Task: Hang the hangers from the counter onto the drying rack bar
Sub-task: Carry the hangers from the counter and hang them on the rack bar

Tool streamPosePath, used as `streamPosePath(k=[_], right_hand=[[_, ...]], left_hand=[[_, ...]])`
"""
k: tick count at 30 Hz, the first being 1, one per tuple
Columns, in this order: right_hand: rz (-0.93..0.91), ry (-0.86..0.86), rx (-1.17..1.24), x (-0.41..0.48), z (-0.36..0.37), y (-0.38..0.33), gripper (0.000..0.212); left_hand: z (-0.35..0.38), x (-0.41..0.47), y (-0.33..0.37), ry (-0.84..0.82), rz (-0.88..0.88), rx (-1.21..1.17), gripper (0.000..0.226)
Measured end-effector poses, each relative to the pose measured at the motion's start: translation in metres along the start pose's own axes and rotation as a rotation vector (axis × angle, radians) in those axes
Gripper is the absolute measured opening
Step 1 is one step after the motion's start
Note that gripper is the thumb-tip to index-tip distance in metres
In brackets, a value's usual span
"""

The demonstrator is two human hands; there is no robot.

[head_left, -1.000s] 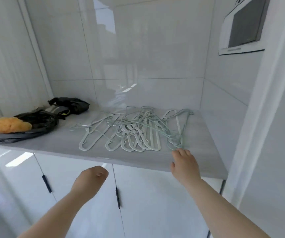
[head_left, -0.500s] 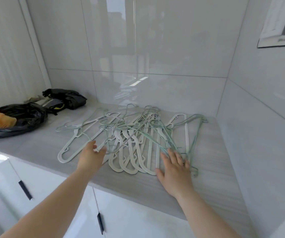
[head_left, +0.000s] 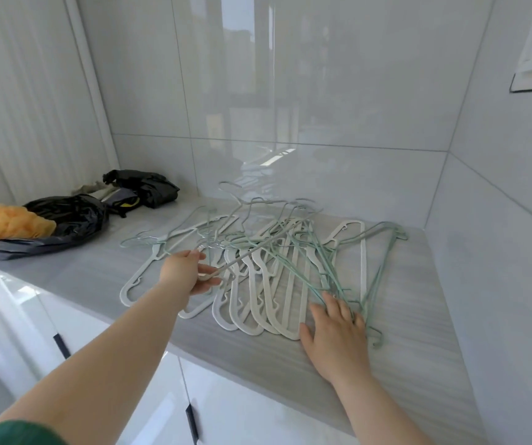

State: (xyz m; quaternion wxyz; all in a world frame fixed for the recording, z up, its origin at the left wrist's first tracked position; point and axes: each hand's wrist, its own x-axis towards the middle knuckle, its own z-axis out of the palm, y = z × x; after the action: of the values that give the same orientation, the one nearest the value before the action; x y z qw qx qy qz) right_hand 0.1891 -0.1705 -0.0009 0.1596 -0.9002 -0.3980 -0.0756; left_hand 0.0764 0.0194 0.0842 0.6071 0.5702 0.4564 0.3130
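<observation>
The hangers (head_left: 268, 261) are lying in a loose, tangled pile on the grey counter (head_left: 97, 274), white plastic ones fanned out in the middle and thin green wire ones crossing over them towards the right. The left hand (head_left: 186, 273) is reaching in from the pile's left side with the arm stretched out, thumb above and fingers curled below, pinching the near end of one pale hanger (head_left: 245, 255). The right hand (head_left: 335, 335) is lying flat on the counter, fingers straight and spread, its tips touching the green wire hangers and holding nothing.

Bare counter is showing in front of the pile up to the near edge, and to its left. The tiled side wall (head_left: 499, 252) is standing just beside the pile's right side.

Well to the left, a black plastic bag (head_left: 72, 220) is lying open with an orange lump (head_left: 11, 221) resting in it, and behind it a second dark bag (head_left: 149, 187) is lying crumpled.
</observation>
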Motion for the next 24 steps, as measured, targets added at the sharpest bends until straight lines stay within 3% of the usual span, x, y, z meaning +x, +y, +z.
streamPosePath(k=[6, 10, 14, 16, 20, 24], right_hand=[[-0.004, 0.094, 0.052, -0.005, -0.009, -0.004, 0.041], [-0.17, 0.505, 0.22, -0.012, -0.026, -0.024, 0.027], [-0.265, 0.671, 0.339, -0.002, -0.063, -0.057, 0.037], [-0.271, 0.636, 0.318, 0.006, -0.082, -0.071, 0.042], [-0.335, 0.401, 0.233, 0.014, -0.107, -0.102, 0.057], [-0.512, 0.193, 0.319, -0.011, -0.119, -0.147, 0.032]], left_hand=[[-0.029, -0.023, 0.006, 0.061, 0.211, 0.028, 0.029], [-0.057, -0.039, 0.003, 0.12, 0.378, 0.14, 0.03], [-0.092, -0.065, -0.004, 0.185, 0.523, 0.302, 0.031], [-0.116, -0.083, -0.007, 0.203, 0.579, 0.328, 0.03], [-0.174, -0.131, -0.01, 0.256, 0.606, 0.287, 0.03], [-0.244, -0.198, -0.018, 0.362, 0.617, 0.342, 0.032]])
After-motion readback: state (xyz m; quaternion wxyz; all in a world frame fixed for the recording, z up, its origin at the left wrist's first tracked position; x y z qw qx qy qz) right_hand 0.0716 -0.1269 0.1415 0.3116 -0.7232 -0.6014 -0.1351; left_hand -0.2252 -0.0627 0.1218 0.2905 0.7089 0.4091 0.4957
